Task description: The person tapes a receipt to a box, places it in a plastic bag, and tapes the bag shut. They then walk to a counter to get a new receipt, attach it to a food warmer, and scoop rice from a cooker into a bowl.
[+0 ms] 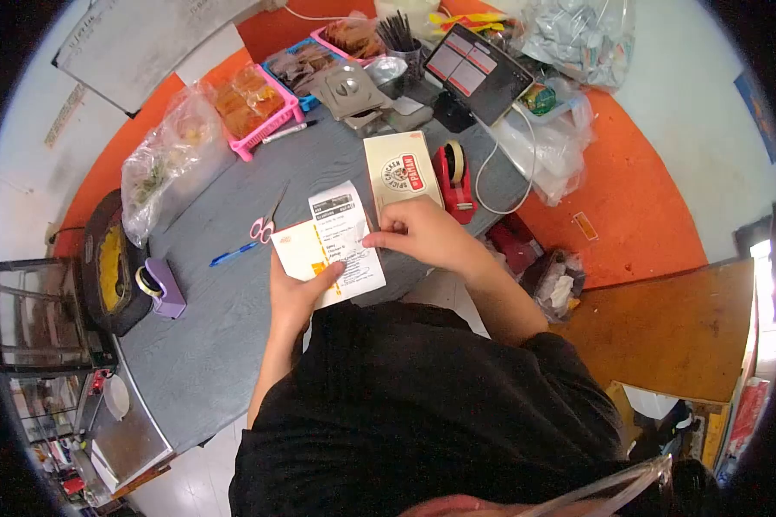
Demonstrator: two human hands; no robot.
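My left hand (297,289) is closed around a cream-coloured flat box or packet (295,246), its thumb pressing on the front. Over that lies a printed receipt (341,220), with a yellow strip along its left side and handwriting lower down. At the receipt's right edge, my right hand (424,234) has thumb and fingers pinched together; the exact contact is hard to see. Just behind this hand, a cream carton (398,168) printed "Spicy Chicken" rests on the grey table (207,345).
Scissors (263,228), a blue pen (233,253) and a purple tape dispenser (165,293) lie on the left. A red tape dispenser (459,185) stands by the carton. Behind are a tablet (476,73), metal lids (349,89), a pink basket (272,116) and a plastic bag (168,172).
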